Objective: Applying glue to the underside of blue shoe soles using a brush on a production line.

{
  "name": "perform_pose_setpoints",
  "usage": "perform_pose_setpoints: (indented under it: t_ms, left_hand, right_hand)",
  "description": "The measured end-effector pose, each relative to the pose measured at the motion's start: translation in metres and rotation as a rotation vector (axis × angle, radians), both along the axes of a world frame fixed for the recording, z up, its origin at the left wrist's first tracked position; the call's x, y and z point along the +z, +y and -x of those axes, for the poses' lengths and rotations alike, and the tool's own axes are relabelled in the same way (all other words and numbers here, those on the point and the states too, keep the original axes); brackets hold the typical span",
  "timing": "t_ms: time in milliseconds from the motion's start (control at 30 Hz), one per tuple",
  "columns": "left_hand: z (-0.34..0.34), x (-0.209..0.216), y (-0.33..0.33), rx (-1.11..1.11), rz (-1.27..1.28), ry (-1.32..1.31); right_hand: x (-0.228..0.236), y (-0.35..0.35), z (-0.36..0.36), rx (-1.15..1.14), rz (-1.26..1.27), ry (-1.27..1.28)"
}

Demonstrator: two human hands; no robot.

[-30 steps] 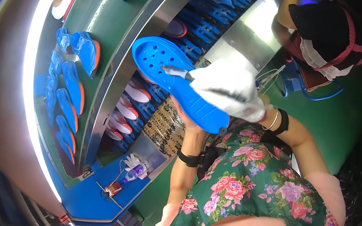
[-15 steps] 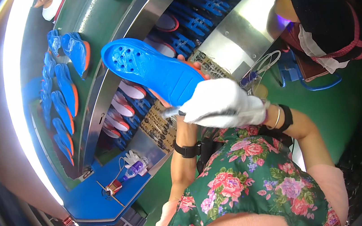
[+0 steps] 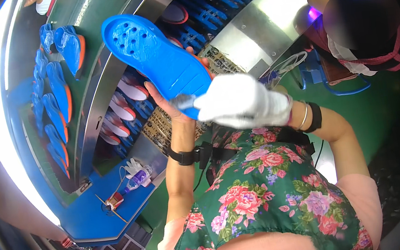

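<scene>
A blue shoe sole (image 3: 167,61) with raised edges lies tilted across my left hand (image 3: 163,98), whose bare fingers and thumb grip it at the sides from underneath. Small round holes and a wet, whitish sheen mark its far end; grooves run across the middle. My right hand (image 3: 242,102), in a white glove, is closed around a brush, and the handle is hidden inside the fist. The blurred brush head (image 3: 183,102) sits at the near end of the sole, seemingly touching its inner surface.
Several blue and orange soles (image 3: 59,87) lie on a green belt (image 3: 92,18) at left. Racks below its metal edge hold pale shoe uppers (image 3: 120,107). A blue shelf (image 3: 86,219) carries a purple-labelled bottle (image 3: 137,180) and a red container (image 3: 114,200). A co-worker (image 3: 362,20) sits at far right.
The sole and my left hand have shifted up and left in view. My right hand has moved up slightly, carrying the brush from beside the sole onto its near end.
</scene>
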State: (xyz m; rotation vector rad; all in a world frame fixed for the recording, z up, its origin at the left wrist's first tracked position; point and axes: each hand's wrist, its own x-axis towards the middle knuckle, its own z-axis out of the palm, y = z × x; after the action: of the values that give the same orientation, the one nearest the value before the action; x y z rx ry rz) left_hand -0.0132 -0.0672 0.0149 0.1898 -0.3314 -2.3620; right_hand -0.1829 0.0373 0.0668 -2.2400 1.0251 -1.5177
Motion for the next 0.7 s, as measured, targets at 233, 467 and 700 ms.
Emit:
perform_pose_setpoints:
  t_ms: [233, 467, 700]
  left_hand:
    - [-0.007, -0.002, -0.013, -0.112, -0.029, 0.032]
    - [-0.019, -0.012, -0.016, -0.296, 0.006, 0.139]
    - [-0.016, 0.008, -0.017, -0.418, -0.041, -0.030]
  right_hand:
    - [-0.009, -0.002, 0.001, -0.011, -0.138, -0.226]
    - [-0.006, 0.018, -0.004, 0.242, -0.486, -0.489]
    - [-0.013, 0.022, -0.003, 0.081, -0.014, -0.022]
